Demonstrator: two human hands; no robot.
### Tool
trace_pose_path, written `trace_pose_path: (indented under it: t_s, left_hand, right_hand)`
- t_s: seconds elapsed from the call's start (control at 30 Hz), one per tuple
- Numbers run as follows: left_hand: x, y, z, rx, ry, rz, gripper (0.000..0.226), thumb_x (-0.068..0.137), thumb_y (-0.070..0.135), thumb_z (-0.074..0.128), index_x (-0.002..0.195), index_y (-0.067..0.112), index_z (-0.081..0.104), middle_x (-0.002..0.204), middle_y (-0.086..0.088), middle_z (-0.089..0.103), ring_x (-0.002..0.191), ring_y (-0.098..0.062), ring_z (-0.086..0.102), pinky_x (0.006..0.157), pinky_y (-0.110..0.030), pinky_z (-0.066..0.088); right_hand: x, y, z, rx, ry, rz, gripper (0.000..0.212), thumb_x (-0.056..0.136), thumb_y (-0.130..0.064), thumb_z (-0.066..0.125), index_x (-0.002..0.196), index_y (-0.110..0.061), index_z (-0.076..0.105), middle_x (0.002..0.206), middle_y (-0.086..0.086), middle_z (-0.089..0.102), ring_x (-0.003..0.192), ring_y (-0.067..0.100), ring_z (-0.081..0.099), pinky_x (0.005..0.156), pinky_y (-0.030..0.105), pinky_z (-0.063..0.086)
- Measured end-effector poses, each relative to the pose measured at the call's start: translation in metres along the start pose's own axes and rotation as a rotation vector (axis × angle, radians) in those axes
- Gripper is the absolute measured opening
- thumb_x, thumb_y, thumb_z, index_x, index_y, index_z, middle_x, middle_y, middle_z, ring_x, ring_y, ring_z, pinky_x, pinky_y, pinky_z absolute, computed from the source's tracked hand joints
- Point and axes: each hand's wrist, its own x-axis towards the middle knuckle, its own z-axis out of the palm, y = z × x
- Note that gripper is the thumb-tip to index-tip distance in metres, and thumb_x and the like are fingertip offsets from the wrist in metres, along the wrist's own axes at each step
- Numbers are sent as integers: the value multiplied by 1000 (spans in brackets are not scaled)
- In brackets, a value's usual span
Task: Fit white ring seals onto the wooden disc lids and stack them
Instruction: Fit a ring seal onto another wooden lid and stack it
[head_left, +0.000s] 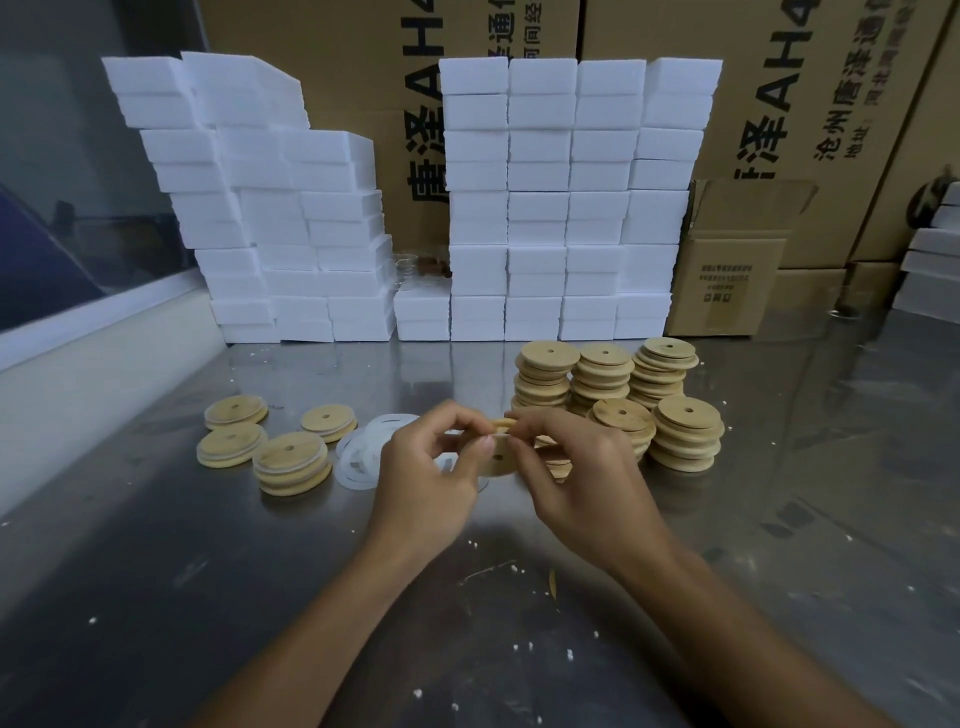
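- Four short piles of round pale wooden disc lids (292, 462) sit at the left of the shiny steel table (156, 571), each disc with a small hole in the middle; thin white lines show at the edges of the nearest pile.
- Just right of them lies a loose heap of thin white ring seals (358, 452), flat on the table and partly hidden behind the left hand.
- The left hand (426, 478) is raised above the table — fingers curled, thumb and fingertips pinching the left edge of a single wooden disc (497, 457) held tilted toward the camera.
- The right hand (576, 467) grips the same disc from the right, fingers curled over its upper rim; both hands meet at the top edge. Whether a ring is already on this disc I cannot tell.
- Behind and right of the hands stand five taller stacks of bare wooden discs (685, 431) — three in a back row, two nearer, close together and some leaning slightly.
- Along the back of the table, stacked white foam blocks (540, 208) form two walls with a gap between them.
- Behind those stand large brown cardboard cartons (779, 104) with dark printing, and a small open cardboard box (727, 270) stands at the right end of the foam.
- White crumbs (519, 569) are scattered over the near part of the table.
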Motion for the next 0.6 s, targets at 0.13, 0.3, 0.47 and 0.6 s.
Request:
trace_pose_path:
  t_s: [0.13,0.3,0.47,0.6]
  left_hand:
    - [-1,0,-3,7,19,13,24,84,0,69,77,23,66,79,10,69,82,-10,67,76,-36,58]
    - [-1,0,-4,37,-8,43,20,83,2,71,79,21,67,79,8,70,85,-12,67,80,-29,56]
    - [1,-3,-4,-30,30,-43,20,83,-1,70,76,18,68,79,6,70,82,-14,68,78,-36,58]
    - [2,-1,-3,-226,82,-210,20,84,-4,68,75,13,67,81,-5,71,80,-22,71,74,-53,59]
  right_hand:
    - [2,-1,-1,58,6,32,2,89,-7,68,90,-6,70,94,-1,74,83,10,69,71,30,57]
    - [3,2,-4,87,0,92,5,88,-10,67,90,-11,72,83,-6,73,75,7,69,65,29,57]
    - [2,6,-1,102,-7,95,8,89,-13,69,95,-13,73,88,-8,73,81,3,69,68,21,58]
    - [1,7,0,102,16,109,6,90,-13,70,95,-14,72,91,-10,73,84,2,69,69,15,55]
